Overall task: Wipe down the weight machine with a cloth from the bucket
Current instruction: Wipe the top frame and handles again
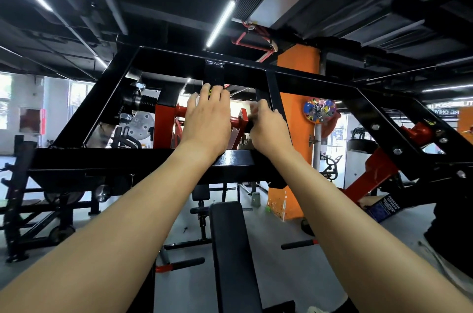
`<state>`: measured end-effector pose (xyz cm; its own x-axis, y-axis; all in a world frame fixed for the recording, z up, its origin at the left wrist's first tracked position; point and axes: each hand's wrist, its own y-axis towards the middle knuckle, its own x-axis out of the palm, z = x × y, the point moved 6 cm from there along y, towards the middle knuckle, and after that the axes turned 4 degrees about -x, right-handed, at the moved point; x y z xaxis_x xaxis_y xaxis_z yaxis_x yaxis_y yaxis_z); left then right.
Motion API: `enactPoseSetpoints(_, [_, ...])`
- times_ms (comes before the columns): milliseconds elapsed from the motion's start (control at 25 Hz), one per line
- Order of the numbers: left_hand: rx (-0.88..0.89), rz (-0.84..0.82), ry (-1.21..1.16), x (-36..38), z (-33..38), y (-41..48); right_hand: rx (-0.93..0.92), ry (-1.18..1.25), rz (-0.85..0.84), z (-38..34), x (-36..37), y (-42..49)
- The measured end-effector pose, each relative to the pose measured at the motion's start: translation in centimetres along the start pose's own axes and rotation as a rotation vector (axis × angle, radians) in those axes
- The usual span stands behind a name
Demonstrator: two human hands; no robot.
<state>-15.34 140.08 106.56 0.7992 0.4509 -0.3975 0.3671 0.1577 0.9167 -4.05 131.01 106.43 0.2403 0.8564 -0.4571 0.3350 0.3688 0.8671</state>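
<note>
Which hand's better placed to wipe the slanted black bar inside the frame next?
Right. The right hand is curled at the slanted bar; the left hand reaches flat toward the taped post, further left. Whether the right holds anything is unclear.

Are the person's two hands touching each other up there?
Apart. The head view shows a gap between the left hand and the right hand, with a red bar visible through it.
</note>
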Motion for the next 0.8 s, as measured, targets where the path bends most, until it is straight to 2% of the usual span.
enactPoseSetpoints(120, [0.002,0.016,0.05,-0.1,0.0,0.0,0.028,0.216,0.026,1.5,-1.1,-1.5])
enactPoseSetpoints(240, [0.072,0.057,0.054,-0.6,0.9,0.2,0.003,0.292,0.164,2.1,-2.5,-3.2])
enactPoseSetpoints(320, [0.218,0.049,0.067,-0.4,2.5,0.3,-0.011,0.267,0.207,1.9,-2.6,-3.9])
enactPoseSetpoints(400, [0.335,-0.011,0.08,0.3,3.6,0.5,-0.033,0.202,0.176,1.8,-2.4,-3.5])
enactPoseSetpoints(480, [0.338,-0.068,0.104,1.1,3.4,0.8,-0.056,0.171,0.162,2.0,-2.6,-2.0])
enactPoseSetpoints(640, [0.321,-0.083,0.13,1.6,2.9,0.9,0.047,0.114,0.108,2.8,-2.7,1.4])
enactPoseSetpoints(800, [0.317,-0.084,0.128,1.8,2.9,0.9,0.029,0.077,0.157,2.3,-2.3,-1.5])
